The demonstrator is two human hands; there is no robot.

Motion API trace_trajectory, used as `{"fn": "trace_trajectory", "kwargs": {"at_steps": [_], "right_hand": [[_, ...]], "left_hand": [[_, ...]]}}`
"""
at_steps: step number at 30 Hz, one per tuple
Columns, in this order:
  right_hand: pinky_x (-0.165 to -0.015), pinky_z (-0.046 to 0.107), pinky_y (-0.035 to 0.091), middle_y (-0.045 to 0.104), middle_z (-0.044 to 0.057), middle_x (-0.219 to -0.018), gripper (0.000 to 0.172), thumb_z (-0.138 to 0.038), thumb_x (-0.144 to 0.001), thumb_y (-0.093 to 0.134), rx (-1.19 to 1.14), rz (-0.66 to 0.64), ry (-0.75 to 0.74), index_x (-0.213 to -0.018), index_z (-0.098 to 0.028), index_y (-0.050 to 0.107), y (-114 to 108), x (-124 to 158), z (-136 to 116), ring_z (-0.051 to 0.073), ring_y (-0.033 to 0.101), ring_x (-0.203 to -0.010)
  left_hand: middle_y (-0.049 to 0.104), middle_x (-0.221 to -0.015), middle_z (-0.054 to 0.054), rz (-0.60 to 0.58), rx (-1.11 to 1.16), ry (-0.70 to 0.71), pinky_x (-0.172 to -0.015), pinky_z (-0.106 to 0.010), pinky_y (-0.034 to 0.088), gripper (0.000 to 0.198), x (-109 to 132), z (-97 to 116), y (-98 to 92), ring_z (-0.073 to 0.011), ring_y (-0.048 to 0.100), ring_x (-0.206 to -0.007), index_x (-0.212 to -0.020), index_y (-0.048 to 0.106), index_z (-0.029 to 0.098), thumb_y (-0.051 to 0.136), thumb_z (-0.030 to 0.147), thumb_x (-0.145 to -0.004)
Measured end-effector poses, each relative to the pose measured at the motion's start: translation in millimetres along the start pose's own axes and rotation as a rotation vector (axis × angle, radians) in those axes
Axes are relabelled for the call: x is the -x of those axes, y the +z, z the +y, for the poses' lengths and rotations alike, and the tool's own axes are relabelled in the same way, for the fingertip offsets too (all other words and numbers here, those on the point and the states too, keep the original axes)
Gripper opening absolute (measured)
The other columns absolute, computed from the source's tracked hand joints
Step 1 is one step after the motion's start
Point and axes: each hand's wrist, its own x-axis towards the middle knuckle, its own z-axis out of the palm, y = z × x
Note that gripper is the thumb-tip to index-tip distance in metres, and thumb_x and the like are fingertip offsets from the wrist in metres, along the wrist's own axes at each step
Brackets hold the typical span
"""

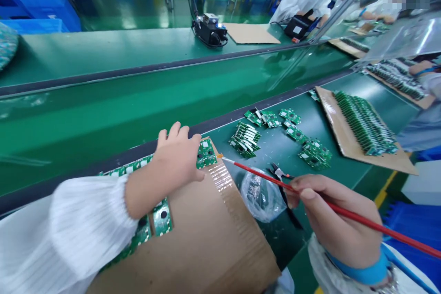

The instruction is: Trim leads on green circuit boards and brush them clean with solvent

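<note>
1. Your green worktop [275,144] runs beneath everything, carrying loose circuit boards [315,154] in small groups on its far side.
2. A cardboard sheet [206,229] lies in front of you, with green boards along its far and left edges, partly behind your left arm.
3. Farther right, a second cardboard piece [327,105] bears closely packed rows of boards.
4. A red-handled brush [257,172] slants across, its tip at the corner board's right edge; you cannot tell whether they touch.
5. Your left hand [177,161] lies over the boards, fingers spread.
6. Your right hand [339,220] pinches the brush handle between thumb and fingers.
7. A clear plastic container [262,197] sits beside the sheet, below the brush.
8. Cutters [278,173] lie just beyond the brush.
9. The corner board [206,152] is on the sheet's far right corner, beside your left fingers.
</note>
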Motion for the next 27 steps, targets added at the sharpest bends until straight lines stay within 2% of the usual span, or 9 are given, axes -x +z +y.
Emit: {"fn": "trace_trajectory", "kwargs": {"at_steps": [3,7,10,13,16,22,27], "right_hand": [[-0.050,0.023,0.051,0.067,0.002,-0.068,0.009,-0.025,-0.086,0.059,-0.114,-0.052,0.044,-0.087,-0.024,0.067,0,10,-5,0.014,0.064,-0.057],[-0.055,0.020,0.054,0.071,0.000,-0.072,0.015,-0.022,-0.088,0.055,-0.161,-0.247,0.000,-0.094,-0.026,0.067,15,19,-23,0.013,0.068,-0.061],[-0.056,0.018,0.053,0.070,-0.001,-0.069,0.011,-0.019,-0.085,0.058,-0.148,-0.335,-0.059,-0.087,-0.024,0.067,33,25,-37,0.011,0.067,-0.060],[-0.053,0.017,0.051,0.067,-0.003,-0.063,0.009,-0.018,-0.083,0.058,-0.110,-0.357,-0.068,-0.077,-0.022,0.064,49,33,-45,0.010,0.065,-0.057],[-0.049,0.017,0.048,0.064,-0.004,-0.058,0.013,-0.020,-0.085,0.055,-0.052,-0.342,-0.040,-0.073,-0.021,0.061,58,42,-48,0.008,0.061,-0.052],[-0.047,0.018,0.045,0.060,-0.003,-0.056,0.016,-0.023,-0.086,0.053,0.012,-0.316,-0.051,-0.071,-0.020,0.059,65,51,-53,0.009,0.058,-0.050],[-0.048,0.018,0.045,0.060,-0.003,-0.059,0.013,-0.021,-0.086,0.053,0.035,-0.317,-0.070,-0.073,-0.020,0.059,67,51,-56,0.009,0.058,-0.052]], "left_hand": [[0.043,-0.141,-0.018,0.080,-0.087,-0.059,-0.103,-0.058,0.026,0.075,46,-19,3.2,-0.0422,0.023,-0.136,-0.127,0.056,0.019,0.071,0.044,-0.058],[0.049,-0.136,-0.021,0.149,-0.136,-0.167,-0.099,-0.061,0.031,0.068,111,-36,37.9,-0.0461,0.031,-0.132,-0.118,0.063,0.020,0.074,0.041,-0.054],[0.051,-0.134,-0.022,0.189,-0.100,-0.223,-0.098,-0.062,0.032,0.064,133,-35,63.2,-0.0465,0.033,-0.131,-0.120,0.063,0.021,0.071,0.041,-0.060],[0.049,-0.136,-0.022,0.196,-0.049,-0.236,-0.099,-0.062,0.032,0.064,133,-30,73.0,-0.0461,0.033,-0.131,-0.122,0.062,0.021,0.071,0.042,-0.062],[0.047,-0.138,-0.021,0.169,0.009,-0.241,-0.101,-0.061,0.030,0.062,125,-28,72.5,-0.0455,0.031,-0.133,-0.119,0.063,0.022,0.072,0.042,-0.062],[0.047,-0.138,-0.019,0.154,0.068,-0.230,-0.102,-0.061,0.028,0.063,115,-32,71.2,-0.0438,0.028,-0.135,-0.121,0.062,0.026,0.074,0.041,-0.061],[0.045,-0.139,-0.020,0.151,0.064,-0.213,-0.103,-0.062,0.026,0.065,114,-29,72.9,-0.0431,0.025,-0.136,-0.121,0.062,0.022,0.074,0.043,-0.061]]}}
